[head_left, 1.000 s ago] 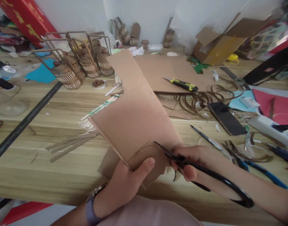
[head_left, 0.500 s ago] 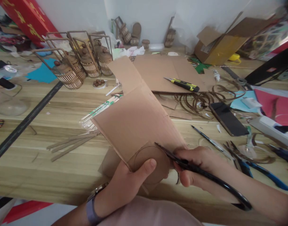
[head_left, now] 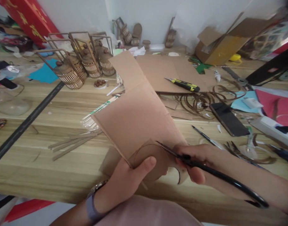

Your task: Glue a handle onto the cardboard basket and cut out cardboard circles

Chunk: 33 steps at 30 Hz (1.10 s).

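Observation:
A large piece of brown cardboard [head_left: 136, 116] slants across the middle, with a curved pencil line near its lower end. My left hand [head_left: 127, 175] grips that lower end, its thumb pressed on top of the rounded part [head_left: 155, 160] and its fingers hidden beneath. Black-handled scissors [head_left: 205, 168] are in my right hand [head_left: 200, 161], their blades at the cardboard beside the drawn curve. A curled, partly cut strip [head_left: 179, 175] hangs under the scissors. The lower blade is hidden by the cardboard.
Beyond the cardboard lies a flat sheet [head_left: 155, 69] with a yellow-black utility knife [head_left: 185, 84] on it. Small woven baskets [head_left: 68, 75] stand back left. At the right are a phone [head_left: 228, 119], a pen [head_left: 206, 136], coiled brown strips [head_left: 193, 100] and an open box [head_left: 219, 44].
My right hand and the scissors' handles have shifted slightly right. More of the curled cut strip shows below them. My left hand keeps its hold.

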Available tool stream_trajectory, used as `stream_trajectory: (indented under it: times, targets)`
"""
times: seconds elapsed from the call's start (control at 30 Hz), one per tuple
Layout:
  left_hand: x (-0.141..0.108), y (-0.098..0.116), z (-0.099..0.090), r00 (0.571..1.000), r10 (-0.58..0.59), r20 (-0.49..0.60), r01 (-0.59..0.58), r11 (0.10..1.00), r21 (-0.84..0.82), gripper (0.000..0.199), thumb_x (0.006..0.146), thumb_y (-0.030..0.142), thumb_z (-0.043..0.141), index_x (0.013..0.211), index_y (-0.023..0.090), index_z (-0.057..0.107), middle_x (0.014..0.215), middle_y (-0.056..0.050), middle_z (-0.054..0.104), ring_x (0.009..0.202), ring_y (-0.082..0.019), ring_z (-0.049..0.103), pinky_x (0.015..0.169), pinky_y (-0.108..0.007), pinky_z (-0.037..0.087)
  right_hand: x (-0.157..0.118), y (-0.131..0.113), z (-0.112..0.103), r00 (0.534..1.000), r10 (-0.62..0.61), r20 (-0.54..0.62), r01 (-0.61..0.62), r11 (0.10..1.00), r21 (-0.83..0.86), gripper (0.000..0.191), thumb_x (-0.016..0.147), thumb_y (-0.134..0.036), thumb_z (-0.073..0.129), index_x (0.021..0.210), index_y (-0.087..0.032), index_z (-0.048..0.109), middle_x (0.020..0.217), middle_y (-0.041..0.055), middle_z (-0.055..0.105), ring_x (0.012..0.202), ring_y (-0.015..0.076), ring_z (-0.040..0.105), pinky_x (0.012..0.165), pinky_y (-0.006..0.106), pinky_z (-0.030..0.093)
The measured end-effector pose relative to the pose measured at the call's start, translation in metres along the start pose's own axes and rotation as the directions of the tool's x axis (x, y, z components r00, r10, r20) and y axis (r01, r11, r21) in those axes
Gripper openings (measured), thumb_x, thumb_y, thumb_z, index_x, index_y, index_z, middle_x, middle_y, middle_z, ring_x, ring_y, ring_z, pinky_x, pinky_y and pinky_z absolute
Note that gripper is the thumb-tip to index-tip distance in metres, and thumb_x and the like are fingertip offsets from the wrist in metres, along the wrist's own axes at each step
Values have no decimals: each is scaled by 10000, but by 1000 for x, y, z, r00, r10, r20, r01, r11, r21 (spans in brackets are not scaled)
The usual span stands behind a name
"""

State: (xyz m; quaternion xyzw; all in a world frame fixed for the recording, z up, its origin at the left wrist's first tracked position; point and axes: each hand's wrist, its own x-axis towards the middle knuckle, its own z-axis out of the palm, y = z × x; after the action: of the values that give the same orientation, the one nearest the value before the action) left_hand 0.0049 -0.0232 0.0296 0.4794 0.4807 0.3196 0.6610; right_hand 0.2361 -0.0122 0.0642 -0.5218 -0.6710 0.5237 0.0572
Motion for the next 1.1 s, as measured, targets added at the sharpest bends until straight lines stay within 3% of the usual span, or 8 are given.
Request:
stream_trajectory:
  times: [0.13, 0.37, 0.5, 0.77, 0.97, 1.1]
  targets:
    - [-1, 1, 0, 1000, -12, -12, 12, 1000, 12, 273, 825, 391, 657, 1010, 202, 725, 1098, -44, 780, 1059, -264, 707, 918, -335, 570, 2, -7, -8, 997, -66, 40, 69, 995, -66, 540, 815, -743, 547, 679, -223, 492, 629, -27, 436, 576, 149, 406, 487, 252, 261]
    - [-1, 0, 2, 1000, -10, -7, 10, 999, 45, 252, 826, 408, 666, 968, 208, 722, 1095, -56, 780, 1068, -270, 706, 916, -358, 574, 6, -13, -15, 993, -70, 91, 76, 994, -73, 675, 754, -879, 481, 682, -208, 510, 632, -23, 445, 565, 136, 399, 468, 244, 282]
    - [-2, 0, 1, 998, -33, 48, 32, 999, 32, 278, 847, 419, 648, 1005, 208, 733, 1055, -61, 789, 1045, -272, 715, 884, -363, 586, 7, -16, -15, 993, -65, 96, 74, 993, -91, 730, 751, -919, 385, 691, -207, 533, 611, -24, 433, 558, 137, 389, 467, 246, 280]
    - [-3, -2, -3, 987, -109, 117, 122, 986, -114, 328, 853, 432, 679, 1073, 195, 733, 1083, -75, 782, 1048, -273, 714, 889, -363, 576, 10, -11, -7, 993, -115, -9, 109, 963, -248, 705, 784, -881, 408, 594, -205, 479, 556, -36, 369, 506, 116, 332, 425, 246, 217]
    - [-2, 1, -7, 985, -98, 141, 122, 978, -171, 351, 830, 442, 708, 1067, 183, 724, 1164, -87, 753, 1116, -295, 680, 918, -384, 552, 6, -9, -4, 992, -120, -40, 112, 982, -154, 657, 776, -836, 507, 588, -208, 467, 547, -50, 339, 503, 111, 308, 420, 238, 209]
    - [-2, 4, -7, 991, -58, 117, 71, 992, -105, 316, 833, 397, 706, 1080, 200, 716, 1143, -65, 761, 1073, -272, 695, 914, -372, 553, 6, -14, -8, 993, -111, 37, 113, 993, -40, 511, 807, -694, 603, 660, -209, 534, 611, -33, 467, 555, 127, 408, 471, 226, 300]
